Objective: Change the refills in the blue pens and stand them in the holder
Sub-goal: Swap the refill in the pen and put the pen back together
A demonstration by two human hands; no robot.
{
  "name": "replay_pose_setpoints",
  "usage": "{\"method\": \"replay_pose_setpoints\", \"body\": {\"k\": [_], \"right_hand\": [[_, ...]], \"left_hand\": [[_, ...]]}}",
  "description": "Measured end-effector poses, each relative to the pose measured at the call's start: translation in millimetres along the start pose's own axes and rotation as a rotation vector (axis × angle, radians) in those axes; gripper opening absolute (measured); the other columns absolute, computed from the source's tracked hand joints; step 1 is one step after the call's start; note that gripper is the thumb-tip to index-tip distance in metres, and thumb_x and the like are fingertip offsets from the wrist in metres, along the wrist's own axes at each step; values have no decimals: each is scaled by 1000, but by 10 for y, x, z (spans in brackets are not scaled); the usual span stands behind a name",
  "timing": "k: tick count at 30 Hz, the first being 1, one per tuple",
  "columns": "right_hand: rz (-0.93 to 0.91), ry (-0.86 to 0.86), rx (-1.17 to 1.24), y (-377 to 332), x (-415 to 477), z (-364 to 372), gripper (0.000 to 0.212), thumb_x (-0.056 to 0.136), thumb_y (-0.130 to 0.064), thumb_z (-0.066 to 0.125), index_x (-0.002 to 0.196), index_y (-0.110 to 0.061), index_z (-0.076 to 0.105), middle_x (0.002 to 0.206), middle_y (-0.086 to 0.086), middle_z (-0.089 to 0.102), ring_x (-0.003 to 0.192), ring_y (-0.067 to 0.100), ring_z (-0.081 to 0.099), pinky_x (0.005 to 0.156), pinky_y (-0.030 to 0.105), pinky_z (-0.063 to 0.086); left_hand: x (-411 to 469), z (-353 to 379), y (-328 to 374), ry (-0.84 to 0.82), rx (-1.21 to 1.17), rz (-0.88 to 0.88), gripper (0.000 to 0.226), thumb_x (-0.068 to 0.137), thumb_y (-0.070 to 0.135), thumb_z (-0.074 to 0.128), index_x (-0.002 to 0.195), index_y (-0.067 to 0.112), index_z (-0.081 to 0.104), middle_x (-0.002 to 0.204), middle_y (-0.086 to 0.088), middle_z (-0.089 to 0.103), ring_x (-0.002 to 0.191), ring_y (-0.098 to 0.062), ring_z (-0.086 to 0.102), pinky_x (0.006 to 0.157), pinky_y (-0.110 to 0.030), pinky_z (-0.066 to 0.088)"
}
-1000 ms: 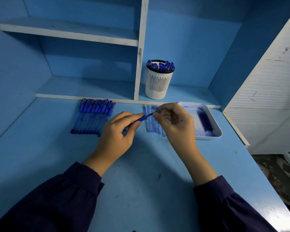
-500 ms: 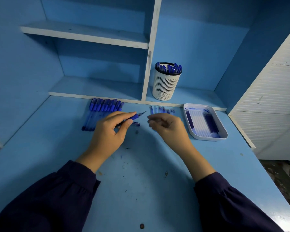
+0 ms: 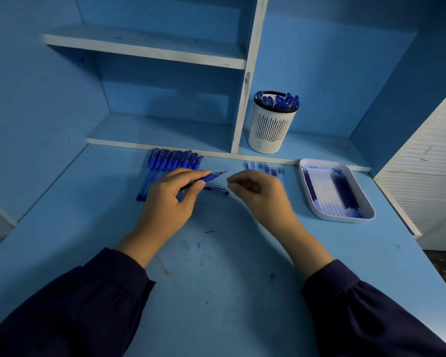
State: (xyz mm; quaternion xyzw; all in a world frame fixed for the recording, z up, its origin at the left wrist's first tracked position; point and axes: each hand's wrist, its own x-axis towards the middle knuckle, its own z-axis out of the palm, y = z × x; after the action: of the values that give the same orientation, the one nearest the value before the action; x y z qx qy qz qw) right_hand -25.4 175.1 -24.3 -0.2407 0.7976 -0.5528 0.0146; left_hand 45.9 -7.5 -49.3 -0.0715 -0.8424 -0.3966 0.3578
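Observation:
My left hand [image 3: 169, 202] grips a blue pen [image 3: 211, 176] between thumb and fingers, its metal tip pointing right. A loose blue pen cap [image 3: 216, 190] lies on the desk just below that tip. My right hand [image 3: 260, 191] hovers to the right of the tip with fingers loosely curled and nothing visible in them. A row of capped blue pens [image 3: 170, 163] lies at the back left. Several refills [image 3: 264, 168] lie behind my right hand. The white slotted holder [image 3: 271, 130] stands on the low shelf with several blue pens in it.
A white tray [image 3: 319, 212] with refills sits at the right of the blue desk. A vertical shelf divider [image 3: 245, 86] rises just left of the holder. A white slatted panel [image 3: 433, 161] borders the desk's right side.
My right hand has let go of the pen's tip end and drawn back to the right. The left hand still holds the pen, now lower over the desk.

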Motion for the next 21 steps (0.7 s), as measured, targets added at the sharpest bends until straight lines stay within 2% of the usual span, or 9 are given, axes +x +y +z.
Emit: {"method": "replay_pose_setpoints", "body": {"k": [3, 8, 13, 17, 21], "right_hand": [[16, 102, 273, -26, -15, -71, 11, 88, 0, 66, 92, -9, 71, 85, -2, 72, 76, 3, 64, 73, 14, 48], [-20, 121, 382, -59, -39, -85, 10, 87, 4, 65, 92, -4, 69, 90, 3, 73, 85, 9, 66, 80, 18, 50], [-55, 87, 321, -50, -35, -51, 11, 87, 4, 65, 93, -4, 70, 86, -2, 72, 78, 3, 66, 71, 13, 48], [-117, 15, 158, -8, -46, -46, 12, 85, 4, 67, 92, -4, 71, 92, 5, 73, 86, 10, 69, 80, 16, 49], [-180, -36, 29, 11, -60, -96, 14, 84, 2, 69, 93, -9, 72, 90, 1, 72, 83, 5, 68, 81, 14, 49]], "left_hand": [[6, 11, -14, -17, 5, 2, 24, 96, 14, 61, 117, 11, 70, 108, 6, 69, 102, -3, 64, 90, -16, 50], [15, 28, -24, -29, 33, 17, 23, 96, 15, 61, 116, 10, 71, 107, 5, 69, 100, -2, 63, 89, -15, 48], [12, 39, -24, -41, 41, 35, 23, 95, 15, 61, 116, 10, 71, 106, 8, 67, 99, 1, 62, 88, -15, 49], [-3, 58, -20, -67, 50, 69, 23, 94, 13, 62, 115, 11, 71, 104, 7, 68, 95, -3, 64, 81, -23, 54], [-18, 59, -24, -100, 60, 99, 23, 94, 14, 62, 115, 11, 72, 102, 5, 69, 91, -8, 65, 74, -32, 55]]}}
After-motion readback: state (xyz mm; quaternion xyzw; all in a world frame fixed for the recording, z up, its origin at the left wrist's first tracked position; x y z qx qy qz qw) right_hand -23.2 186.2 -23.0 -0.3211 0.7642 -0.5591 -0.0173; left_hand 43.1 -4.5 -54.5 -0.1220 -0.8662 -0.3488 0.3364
